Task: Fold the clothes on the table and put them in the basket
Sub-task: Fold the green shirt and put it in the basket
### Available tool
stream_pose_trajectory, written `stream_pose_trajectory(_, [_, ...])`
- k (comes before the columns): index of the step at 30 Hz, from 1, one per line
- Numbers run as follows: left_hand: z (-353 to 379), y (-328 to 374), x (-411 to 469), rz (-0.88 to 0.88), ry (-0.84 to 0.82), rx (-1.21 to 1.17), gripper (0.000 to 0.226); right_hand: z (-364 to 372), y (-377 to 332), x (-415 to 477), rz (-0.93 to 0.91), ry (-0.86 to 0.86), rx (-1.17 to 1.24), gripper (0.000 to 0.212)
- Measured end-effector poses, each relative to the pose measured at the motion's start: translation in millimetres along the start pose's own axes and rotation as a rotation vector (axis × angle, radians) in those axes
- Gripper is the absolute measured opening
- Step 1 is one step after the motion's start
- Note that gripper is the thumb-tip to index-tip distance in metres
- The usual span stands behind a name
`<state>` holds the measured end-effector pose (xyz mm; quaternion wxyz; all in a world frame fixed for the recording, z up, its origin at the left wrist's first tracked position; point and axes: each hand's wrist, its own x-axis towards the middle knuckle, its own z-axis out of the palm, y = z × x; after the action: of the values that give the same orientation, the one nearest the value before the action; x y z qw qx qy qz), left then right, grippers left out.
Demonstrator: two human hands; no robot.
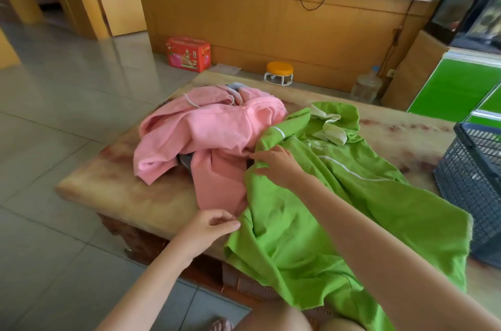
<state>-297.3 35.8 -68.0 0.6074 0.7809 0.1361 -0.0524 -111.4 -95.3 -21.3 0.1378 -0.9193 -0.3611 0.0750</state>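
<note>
Green shirt (298, 222) lies rumpled, collar pointing away from me, hem drooping off the table (122, 181). Left hand (208, 227) pinches its side edge, and right hand (276, 165) pinches a fold higher up.

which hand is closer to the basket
Right. The right hand grips the green polo shirt mid-table, left of the basket; the left hand pinches its hem farther left.
</note>
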Motion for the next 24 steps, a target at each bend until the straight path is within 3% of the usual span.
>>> stream_pose_trajectory(2, [-13.8, 10.1, -9.8, 0.002, -0.010, -0.066, 0.005, -8.2, 5.6, 3.0, 0.005, 0.061, -0.066, 0.034])
stream_pose_trajectory(7, [-62.5, 28.2, -49.1, 0.068, -0.104, -0.122, 0.017, -42.3, 14.4, 1.8, 0.004, 0.414, 0.290, 0.025])
stream_pose_trajectory(9, [-73.3, 21.9, -61.1, 0.045, -0.156, -0.078, 0.017, -48.4, 9.7, -2.2, -0.087, 0.415, 0.398, 0.026])
stream_pose_trajectory(12, [-73.2, -1.6, -66.1, -0.071, -0.277, 0.086, 0.025, -37.5, 2.0, -13.0, -0.193, 0.197, 0.328, 0.022])
stream_pose_trajectory(15, [-58.6, -21.7, -55.7, -0.133, -0.237, 0.191, 0.023, -16.0, 12.5, -23.2, -0.032, -0.370, -0.041, 0.024])
stream_pose_trajectory(16, [-53.5, -24.1, -50.0, -0.130, -0.165, 0.193, 0.020, -10.3, 16.9, -25.9, 0.003, -0.464, -0.090, 0.023])
stream_pose_trajectory(17, [-48.5, -24.0, -43.9, -0.128, -0.087, 0.189, 0.018, -7.7, 20.3, -27.4, 0.013, -0.451, -0.065, 0.021])
stream_pose_trajectory(19, [-38.5, -22.0, -31.6, -0.135, -0.003, 0.211, 0.019, -8.1, 21.5, -28.6, 0.045, -0.262, 0.075, 0.019])
stream_pose_trajectory(21, [-26.2, -22.1, -21.8, -0.171, -0.014, 0.260, 0.026, -8.5, 20.1, -26.3, 0.070, -0.102, 0.114, 0.021])
stream_pose_trajectory(24, [-8.0, -22.5, -16.0, -0.195, 0.013, 0.263, 0.041, -4.8, 12.5, -16.1, 0.067, -0.014, 0.117, 0.024])
